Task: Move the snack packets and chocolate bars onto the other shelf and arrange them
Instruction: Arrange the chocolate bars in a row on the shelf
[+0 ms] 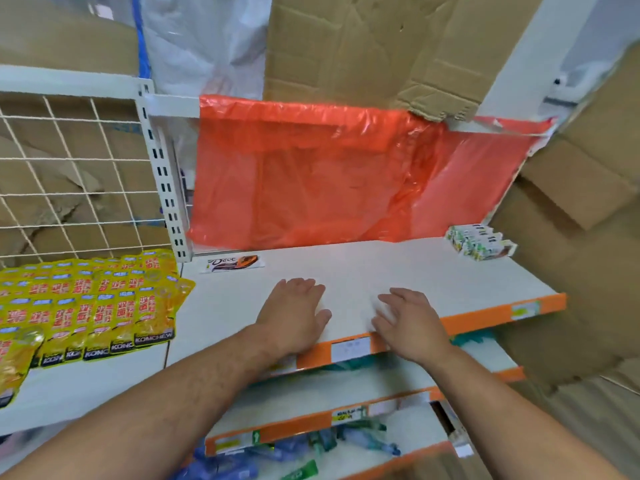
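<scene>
Head view: the left hand (294, 313) and right hand (408, 323) lie flat, palms down and empty, on the white shelf (398, 271). A brown-and-white Dove chocolate bar (232, 264) lies at its back-left corner; yellow snack packets (86, 303) overlap in rows on the neighbouring left shelf (86, 386).

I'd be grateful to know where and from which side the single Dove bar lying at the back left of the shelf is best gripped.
Probably pinch the Dove bar across its narrow width at mid-length, coming from above: it lies flat, long side along the orange plastic sheet, front edge free.
</scene>
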The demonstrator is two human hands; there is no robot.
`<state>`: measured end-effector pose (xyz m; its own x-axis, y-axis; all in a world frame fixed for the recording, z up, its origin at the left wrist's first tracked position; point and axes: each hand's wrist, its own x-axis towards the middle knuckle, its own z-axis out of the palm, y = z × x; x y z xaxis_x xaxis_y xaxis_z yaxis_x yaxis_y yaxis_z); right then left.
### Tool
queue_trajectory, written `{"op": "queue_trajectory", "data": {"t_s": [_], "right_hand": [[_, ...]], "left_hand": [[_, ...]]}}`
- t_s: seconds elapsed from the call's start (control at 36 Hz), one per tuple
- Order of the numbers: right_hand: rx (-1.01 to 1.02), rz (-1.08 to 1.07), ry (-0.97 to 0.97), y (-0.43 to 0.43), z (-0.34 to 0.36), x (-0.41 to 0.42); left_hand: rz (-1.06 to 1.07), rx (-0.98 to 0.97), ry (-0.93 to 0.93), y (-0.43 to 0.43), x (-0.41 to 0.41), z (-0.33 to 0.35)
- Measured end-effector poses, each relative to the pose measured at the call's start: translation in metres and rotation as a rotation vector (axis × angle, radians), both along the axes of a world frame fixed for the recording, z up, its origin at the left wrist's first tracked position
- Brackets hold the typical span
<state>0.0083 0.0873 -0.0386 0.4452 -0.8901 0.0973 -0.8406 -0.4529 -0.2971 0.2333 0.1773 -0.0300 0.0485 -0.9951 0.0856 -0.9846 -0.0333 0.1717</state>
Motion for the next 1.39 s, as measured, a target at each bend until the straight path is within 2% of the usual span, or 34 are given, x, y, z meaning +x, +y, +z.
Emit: {"op": "queue_trajectory", "data": {"t_s": [0.28,0.61,0.83,1.11,1.39], "right_hand": [[0.061,-0.033,-0.031,-0.049,0.002,-0.121],[0.124,-0.052,-0.062,-0.126,-0.003,-0.237],[0.147,-0.097,-0.129,-0.181,-0.015,-0.26],[0.133,-0.201,-0.082,-0.259,-0.021,-0.274],[0.143,-0.305,-0.148,-0.322,-0.024,-0.279]], "left_hand": [[-0.077,-0.066,-0.008,-0.069,-0.122,0.006],[-0.087,-0.019,0.098,-0.15,-0.238,0.002],[-0.108,0.004,0.119,-0.212,-0.261,-0.006],[-0.175,0.001,0.184,-0.311,-0.281,-0.016],[-0.216,-0.009,0.231,-0.365,-0.295,-0.025]]}}
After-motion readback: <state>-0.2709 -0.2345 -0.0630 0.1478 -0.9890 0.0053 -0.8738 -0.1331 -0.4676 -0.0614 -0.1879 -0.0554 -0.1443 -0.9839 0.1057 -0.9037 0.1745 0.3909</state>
